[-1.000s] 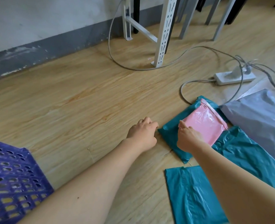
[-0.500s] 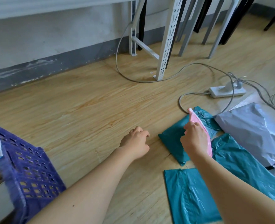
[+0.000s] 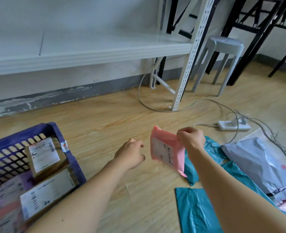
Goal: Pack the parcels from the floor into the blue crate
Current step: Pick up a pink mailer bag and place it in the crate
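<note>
Pink parcel [image 3: 168, 152] is now off the teal parcels [image 3: 194, 209] where it lay a second ago. It hangs above the floor [image 3: 105, 118], pinched at its top edge by the right hand [image 3: 191, 138]. Near left, blue crate [image 3: 38, 130] holds labelled cardboard boxes [image 3: 44, 155]. Left hand [image 3: 131, 154] hovers between crate and parcel, fingers loosely curled, holding nothing.

left hand [image 3: 130, 155] loosely curled, right hand [image 3: 191, 140] pinching
</note>
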Motion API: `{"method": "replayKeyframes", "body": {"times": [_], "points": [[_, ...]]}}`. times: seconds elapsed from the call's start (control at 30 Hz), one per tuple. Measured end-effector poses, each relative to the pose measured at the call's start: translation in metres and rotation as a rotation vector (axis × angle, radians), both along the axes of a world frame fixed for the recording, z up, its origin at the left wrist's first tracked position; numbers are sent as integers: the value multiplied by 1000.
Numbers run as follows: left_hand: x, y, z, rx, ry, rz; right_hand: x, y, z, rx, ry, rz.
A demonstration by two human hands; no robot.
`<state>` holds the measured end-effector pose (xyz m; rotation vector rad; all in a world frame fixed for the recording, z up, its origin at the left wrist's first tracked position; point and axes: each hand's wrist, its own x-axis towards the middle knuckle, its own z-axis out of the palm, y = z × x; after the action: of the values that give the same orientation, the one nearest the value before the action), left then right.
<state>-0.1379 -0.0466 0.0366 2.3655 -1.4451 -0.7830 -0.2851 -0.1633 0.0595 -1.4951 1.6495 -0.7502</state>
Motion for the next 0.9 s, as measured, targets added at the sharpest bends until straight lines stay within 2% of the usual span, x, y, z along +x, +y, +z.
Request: {"method": "replayKeyframes", "body": {"times": [0.23,0.3,0.37,0.43,0.5,0.67,0.77,0.83,0.9], "points": [[36,68,39,-83,198,287,51,62,42,166,-423,63],[50,88,45,-129,177,407,66,80,49,185,-482,108],[64,108,48,-182,-30,398,81,99,57,158,-461,168],[75,124,52,-242,-248,272,96,116,67,94,-413,263],[83,138,58,-272,-343,192,110,134,76,36,-381,381],[107,164,60,-279,-301,218,142,171,93,-74,-305,558],[123,176,57,-256,-354,214,162,187,102,-155,-266,643],[133,183,56,-284,-270,260,175,201,108,-247,-227,725],[140,189,58,-388,-95,327,188,213,114,-353,-210,780]]}}
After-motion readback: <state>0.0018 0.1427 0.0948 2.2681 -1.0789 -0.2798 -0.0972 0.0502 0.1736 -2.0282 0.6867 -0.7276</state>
